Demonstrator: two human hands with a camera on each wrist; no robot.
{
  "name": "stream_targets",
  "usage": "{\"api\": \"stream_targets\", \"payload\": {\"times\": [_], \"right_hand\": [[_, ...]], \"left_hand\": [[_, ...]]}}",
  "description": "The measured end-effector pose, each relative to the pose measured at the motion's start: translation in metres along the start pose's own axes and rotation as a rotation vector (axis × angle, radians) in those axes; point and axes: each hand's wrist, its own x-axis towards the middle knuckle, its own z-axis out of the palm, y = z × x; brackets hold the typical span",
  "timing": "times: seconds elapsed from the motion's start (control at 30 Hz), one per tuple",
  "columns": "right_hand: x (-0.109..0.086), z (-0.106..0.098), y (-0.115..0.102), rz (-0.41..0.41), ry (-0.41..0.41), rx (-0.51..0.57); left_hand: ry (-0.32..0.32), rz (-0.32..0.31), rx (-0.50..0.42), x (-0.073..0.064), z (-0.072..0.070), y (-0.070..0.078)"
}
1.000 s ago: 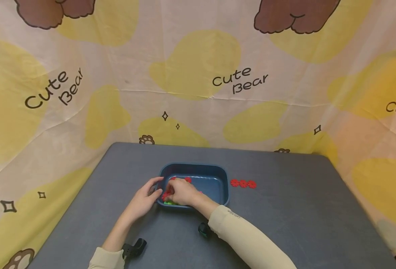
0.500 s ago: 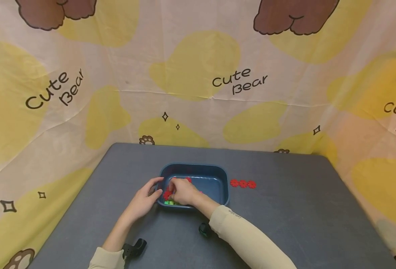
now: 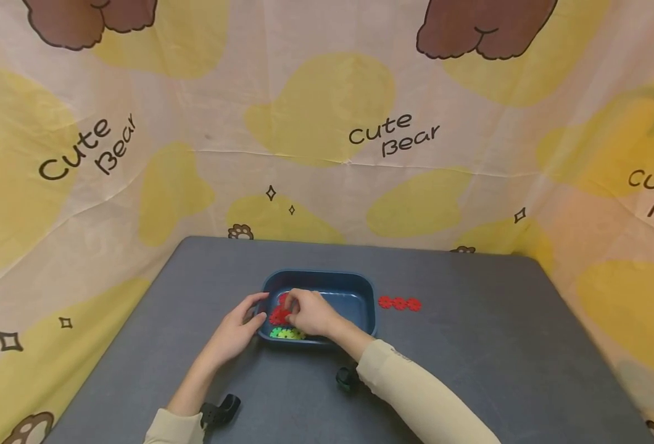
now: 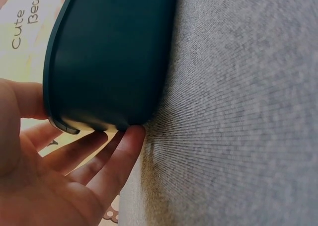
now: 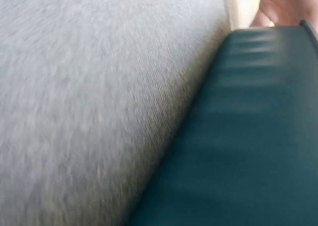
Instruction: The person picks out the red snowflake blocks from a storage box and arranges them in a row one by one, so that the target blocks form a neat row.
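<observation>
A dark blue plastic tray (image 3: 355, 287) sits on the grey table, with red flower-shaped discs (image 3: 278, 317) and green ones (image 3: 287, 333) at its left end. My left hand (image 3: 237, 328) holds the tray's near left corner. In the left wrist view, the fingers (image 4: 117, 169) press the tray's end wall and the thumb lies at the rim. Inside the tray my right hand (image 3: 313, 314) has thumb and index curled together, pinching at a red disc in the pile; the hand partly hides it. The right wrist view shows the tray's outer wall (image 5: 238, 151), not the right fingers.
To the right of the tray, a row of three joined red discs (image 3: 399, 303) lies on the table (image 3: 471, 345). A patterned cloth (image 3: 316, 111) hangs behind the table. Black wrist devices (image 3: 221, 410) hang below both wrists.
My right hand has moved slightly right and away from the near left corner, uncovering more green and red discs. The left hand and tray stay in place.
</observation>
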Motion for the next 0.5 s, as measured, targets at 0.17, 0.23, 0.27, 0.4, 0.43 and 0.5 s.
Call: {"api": "stream_targets", "payload": {"times": [0.17,0.23,0.27,0.4,0.43,0.5], "right_hand": [[-0.009,-0.013,-0.001,0.008,0.014,0.010],[-0.013,-0.018,-0.001,0.014,0.015,0.013],[-0.015,-0.020,0.000,0.012,0.016,0.011],[-0.022,-0.029,0.002,-0.012,0.018,0.026],[-0.025,-0.031,0.003,-0.021,0.021,0.032],[-0.029,-0.037,0.004,-0.033,0.025,0.039]], "left_hand": [[0.000,-0.008,0.011,0.000,0.000,0.000],[0.000,-0.007,0.019,0.001,0.001,-0.001],[0.002,-0.009,0.020,0.001,0.001,-0.001],[0.004,-0.014,0.022,0.002,0.002,-0.004],[0.004,-0.012,0.021,0.002,0.003,-0.004],[0.006,-0.013,0.017,0.002,0.003,-0.004]]}}
